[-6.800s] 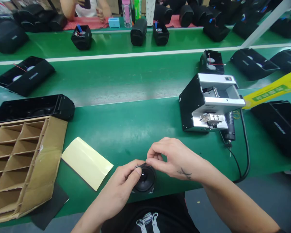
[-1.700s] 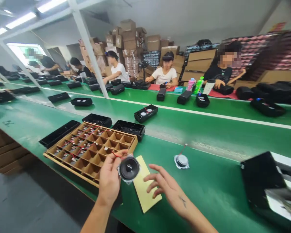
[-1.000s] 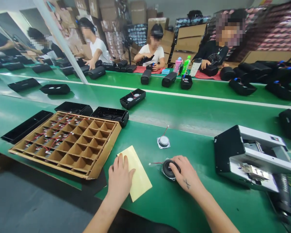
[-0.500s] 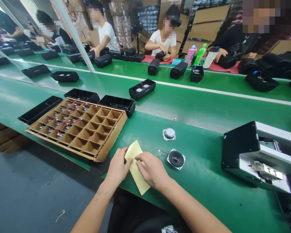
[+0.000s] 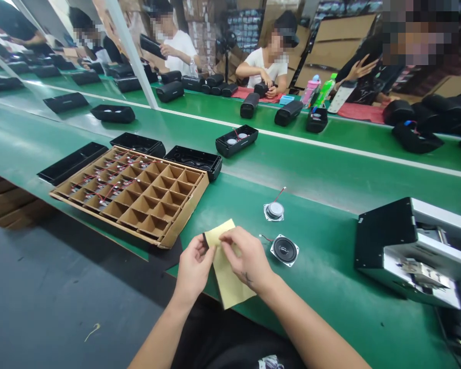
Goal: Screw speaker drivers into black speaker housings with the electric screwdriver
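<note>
A pale yellow paper sheet (image 5: 230, 287) slants over the near edge of the green bench, held between my two hands. My left hand (image 5: 194, 264) is closed, pinching its upper left edge, where a narrow black strip shows by the fingertips. With thumb and fingers together, my right hand (image 5: 248, 256) pinches the sheet near its top; the exact spot is partly hidden by the fingers. Just right of that hand lies a speaker driver (image 5: 285, 250), black cone up, with a short wire. Behind it a second speaker driver (image 5: 274, 210) rests magnet side up, its red wire pointing away.
At left stands a divided cardboard tray (image 5: 169, 238), partly filled with wired drivers. Black speaker housings (image 5: 194, 160) sit behind it, another housing (image 5: 237, 142) farther back. A black-and-silver machine (image 5: 388, 246) occupies the right. Several co-workers handle black housings across the bench.
The paper sheet has turned, its upper end now more to the right, and my hands have drawn closer together on it. The whole view has shifted slightly. Across the bench, one co-worker has lifted a black housing.
</note>
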`<state>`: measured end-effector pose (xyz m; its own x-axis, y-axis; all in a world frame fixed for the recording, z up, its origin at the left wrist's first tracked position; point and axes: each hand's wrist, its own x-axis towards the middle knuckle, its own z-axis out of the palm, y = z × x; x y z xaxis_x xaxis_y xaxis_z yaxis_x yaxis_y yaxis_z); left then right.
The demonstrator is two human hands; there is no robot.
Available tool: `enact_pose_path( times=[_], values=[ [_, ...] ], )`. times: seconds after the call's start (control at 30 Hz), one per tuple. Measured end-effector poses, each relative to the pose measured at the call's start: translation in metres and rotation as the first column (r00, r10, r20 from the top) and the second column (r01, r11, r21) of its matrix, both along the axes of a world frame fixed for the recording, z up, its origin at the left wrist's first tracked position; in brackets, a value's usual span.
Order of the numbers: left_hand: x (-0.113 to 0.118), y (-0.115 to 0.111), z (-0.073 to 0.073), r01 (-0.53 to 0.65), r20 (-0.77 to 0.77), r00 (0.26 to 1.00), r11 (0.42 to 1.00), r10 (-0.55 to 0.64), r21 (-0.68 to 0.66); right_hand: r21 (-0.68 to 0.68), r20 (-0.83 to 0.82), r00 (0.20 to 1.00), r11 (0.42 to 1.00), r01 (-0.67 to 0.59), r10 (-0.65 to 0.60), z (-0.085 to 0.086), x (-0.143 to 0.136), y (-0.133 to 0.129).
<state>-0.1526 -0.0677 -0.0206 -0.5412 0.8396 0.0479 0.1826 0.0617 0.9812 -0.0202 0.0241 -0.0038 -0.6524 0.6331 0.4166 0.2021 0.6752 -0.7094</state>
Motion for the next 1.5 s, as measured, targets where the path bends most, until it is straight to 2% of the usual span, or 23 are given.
enact_pose_path(
  times=[0.17,0.33,0.5,0.63,0.8,0.97,1.07,1.2,1.37,1.5],
  values=[
    [0.013,-0.003,0.016,-0.019,-0.123,0.992,0.999,0.023,0.029,0.005,-0.013,0.999,1.000,0.031,-0.031,0.019,-0.005,-0.007],
    [0.017,-0.007,0.027,0.015,-0.270,0.963,0.996,0.008,0.084,-0.027,-0.042,0.997,0.998,0.057,-0.058,0.028,-0.005,-0.009],
    [0.009,-0.012,0.029,0.133,-0.382,0.920,0.987,-0.091,0.085,-0.070,-0.026,1.000,0.997,-0.015,0.013,0.034,-0.002,-0.009],
    [-0.004,-0.016,0.035,0.245,-0.430,0.879,0.969,-0.205,0.039,-0.167,0.031,0.997,0.984,-0.068,0.074,0.035,0.003,-0.007],
    [-0.011,-0.018,0.046,0.332,-0.354,0.878,0.942,-0.323,-0.038,-0.218,0.021,0.995,0.971,-0.095,0.102,0.031,0.009,-0.004],
    [-0.012,-0.018,0.054,0.378,-0.121,0.915,0.923,-0.384,-0.072,-0.228,-0.006,0.994,0.968,-0.107,0.109,0.027,0.012,-0.006],
    [-0.016,-0.013,0.050,0.391,0.089,0.919,0.916,-0.384,-0.088,-0.221,-0.036,0.994,0.969,-0.112,0.107,0.025,0.010,-0.009],
    [-0.022,0.002,0.033,0.311,0.266,0.927,0.938,-0.265,-0.150,-0.205,-0.098,0.988,0.969,-0.137,0.119,0.020,0.009,-0.012],
    [-0.037,0.035,0.005,0.164,0.275,0.958,0.945,-0.085,-0.281,-0.175,-0.236,0.963,0.969,-0.177,0.133,0.024,0.028,-0.023],
    [-0.053,0.070,-0.006,0.026,0.143,0.989,0.947,0.021,-0.320,-0.229,-0.466,0.880,0.949,-0.217,0.088,0.052,0.062,-0.034]
  ],
)
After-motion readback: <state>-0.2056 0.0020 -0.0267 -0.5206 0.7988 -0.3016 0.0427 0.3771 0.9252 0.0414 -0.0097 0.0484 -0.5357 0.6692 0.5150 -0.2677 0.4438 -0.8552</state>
